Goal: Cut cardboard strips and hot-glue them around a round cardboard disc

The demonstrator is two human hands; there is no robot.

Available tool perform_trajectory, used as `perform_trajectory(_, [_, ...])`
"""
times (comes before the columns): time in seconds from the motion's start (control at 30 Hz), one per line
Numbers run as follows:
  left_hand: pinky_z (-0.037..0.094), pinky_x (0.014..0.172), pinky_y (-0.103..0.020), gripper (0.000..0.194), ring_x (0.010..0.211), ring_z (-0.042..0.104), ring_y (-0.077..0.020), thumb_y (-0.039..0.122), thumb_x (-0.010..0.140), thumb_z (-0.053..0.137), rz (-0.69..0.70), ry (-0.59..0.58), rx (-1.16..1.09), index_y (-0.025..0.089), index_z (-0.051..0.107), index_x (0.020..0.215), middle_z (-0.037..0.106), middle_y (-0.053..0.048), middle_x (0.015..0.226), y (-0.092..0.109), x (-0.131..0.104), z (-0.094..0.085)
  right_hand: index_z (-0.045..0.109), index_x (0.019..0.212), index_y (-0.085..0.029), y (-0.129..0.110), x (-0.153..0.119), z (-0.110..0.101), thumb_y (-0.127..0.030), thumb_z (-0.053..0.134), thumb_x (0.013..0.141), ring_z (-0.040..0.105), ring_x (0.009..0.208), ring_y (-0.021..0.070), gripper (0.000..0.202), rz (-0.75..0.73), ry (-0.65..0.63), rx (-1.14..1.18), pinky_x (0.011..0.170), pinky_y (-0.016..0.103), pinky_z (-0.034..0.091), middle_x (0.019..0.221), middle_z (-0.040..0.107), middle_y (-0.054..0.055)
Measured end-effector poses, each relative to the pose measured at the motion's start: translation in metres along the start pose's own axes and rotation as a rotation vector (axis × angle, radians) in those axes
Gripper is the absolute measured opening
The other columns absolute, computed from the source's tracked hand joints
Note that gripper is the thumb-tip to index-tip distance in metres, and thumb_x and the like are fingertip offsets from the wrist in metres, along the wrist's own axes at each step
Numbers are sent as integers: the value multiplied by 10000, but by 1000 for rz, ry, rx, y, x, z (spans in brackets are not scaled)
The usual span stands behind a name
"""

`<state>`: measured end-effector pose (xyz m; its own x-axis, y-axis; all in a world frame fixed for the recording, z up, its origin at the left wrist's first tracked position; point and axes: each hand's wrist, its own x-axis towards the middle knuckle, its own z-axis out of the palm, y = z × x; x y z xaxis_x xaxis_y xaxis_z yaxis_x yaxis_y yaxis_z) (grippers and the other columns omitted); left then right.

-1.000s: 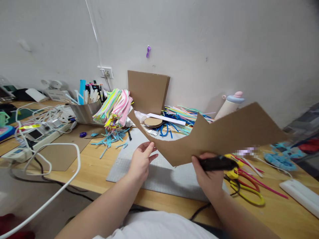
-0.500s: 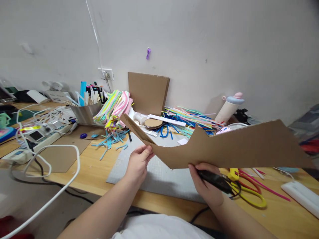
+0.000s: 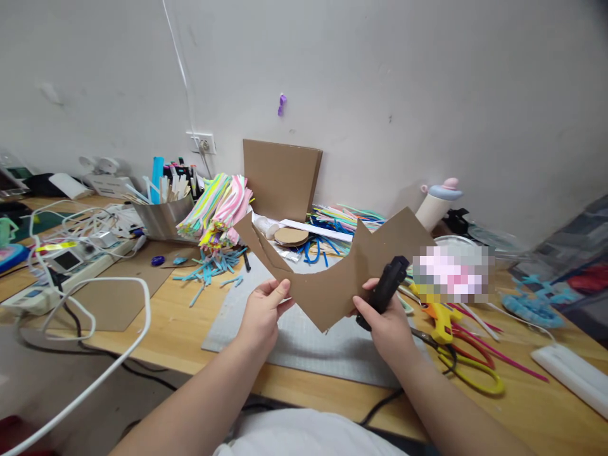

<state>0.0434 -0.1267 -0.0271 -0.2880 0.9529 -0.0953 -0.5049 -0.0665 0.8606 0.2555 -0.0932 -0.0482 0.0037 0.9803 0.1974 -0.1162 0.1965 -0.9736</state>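
Note:
My left hand (image 3: 266,310) pinches a brown cardboard piece (image 3: 323,297) between thumb and fingers near its left arm. The cardboard has a large curved cut-out along its top and a pointed lower corner; it is raised above a grey mat (image 3: 304,354). My right hand (image 3: 384,323) grips a thick black hand tool (image 3: 387,285), pointing up and to the right, and its fingers also hold the cardboard's right part. I cannot make out the tool's exact kind. Scissors with yellow handles (image 3: 475,379) and a yellow glue gun (image 3: 441,323) lie right of my right hand.
Bundled pastel pipe cleaners (image 3: 218,209) stand near a metal container (image 3: 164,218) of sticks. Cardboard (image 3: 282,180) leans on the wall, with loose pipe cleaners and a round cardboard disc (image 3: 291,237) before it. A bottle (image 3: 437,202), a power strip (image 3: 71,272) and white cables surround the work area.
The cardboard has turned, its long right side swinging away from the right foreground. The black tool in my right hand has tipped from pointing rightward to pointing upward. My left hand keeps its pinch.

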Motion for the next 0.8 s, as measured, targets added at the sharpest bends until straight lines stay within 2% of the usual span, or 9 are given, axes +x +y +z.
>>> perform_trajectory(0.1, [524, 785, -317, 400, 864, 679, -194, 462, 611, 865, 44, -104, -6, 170, 715, 840, 747, -57, 921, 10, 0, 1, 511, 964, -285, -1, 4, 0, -358, 790, 709, 613, 534, 153, 385, 91, -34, 104, 543, 301, 501, 662, 596, -76])
perform_trajectory(0.2, [492, 923, -329, 583, 1123, 622, -224, 577, 631, 818, 114, -202, -23, 230, 685, 1079, 697, -67, 1179, 28, 2, 5, 532, 966, -276, -4, 6, 0, -347, 808, 670, 582, 523, 134, 411, 186, -78, 185, 493, 278, 496, 677, 571, -75])
perform_trajectory(0.27, [485, 942, -337, 667, 1181, 597, -242, 567, 623, 829, 144, -230, -12, 247, 644, 1179, 674, -78, 1235, 41, 5, 6, 556, 950, -265, -6, 6, 1, -329, 827, 645, 551, 492, 120, 413, 233, -106, 213, 462, 266, 486, 658, 548, -78])
perform_trajectory(0.33, [499, 912, -336, 656, 1119, 632, -244, 482, 597, 872, 183, -215, 10, 242, 651, 1167, 708, -70, 1156, 52, 12, 7, 562, 943, -262, -5, 5, 2, -318, 838, 636, 535, 481, 109, 417, 248, -114, 230, 457, 259, 486, 651, 539, -83])
perform_trajectory(0.43, [518, 855, -301, 486, 964, 680, -202, 358, 600, 888, 283, -135, 49, 231, 696, 1028, 745, -25, 1005, 61, 25, 7, 537, 951, -272, -1, 6, 4, -333, 837, 644, 565, 545, 106, 434, 217, -69, 246, 507, 249, 512, 702, 554, -86])
perform_trajectory(0.57, [532, 791, -271, 324, 857, 689, -175, 331, 640, 866, 449, -48, 130, 194, 706, 887, 758, -13, 898, 64, 36, 10, 523, 969, -259, 2, 11, 3, -379, 845, 633, 599, 601, 112, 481, 177, 19, 217, 544, 256, 540, 753, 568, -84])
perform_trajectory(0.7, [550, 776, -286, 326, 858, 698, -190, 343, 664, 847, 546, -55, 213, 185, 717, 917, 768, -34, 922, 67, 36, 17, 509, 954, -227, -2, 16, -5, -446, 769, 714, 491, 392, 78, 416, 220, 38, 191, 346, 204, 369, 708, 595, -65])
perform_trajectory(0.73, [554, 769, -287, 320, 853, 701, -191, 350, 671, 840, 559, -59, 229, 189, 720, 919, 770, -34, 924, 69, 36, 18, 504, 945, -226, -5, 16, -8, -441, 752, 728, 462, 372, 68, 393, 227, 37, 200, 329, 193, 324, 728, 605, -57])
perform_trajectory(0.8, [562, 760, -292, 301, 843, 706, -194, 358, 681, 829, 579, -72, 263, 195, 724, 911, 773, -36, 918, 72, 35, 19, 498, 931, -231, -12, 17, -14, -391, 763, 709, 475, 412, 68, 382, 221, 41, 231, 354, 190, 332, 764, 604, -53])
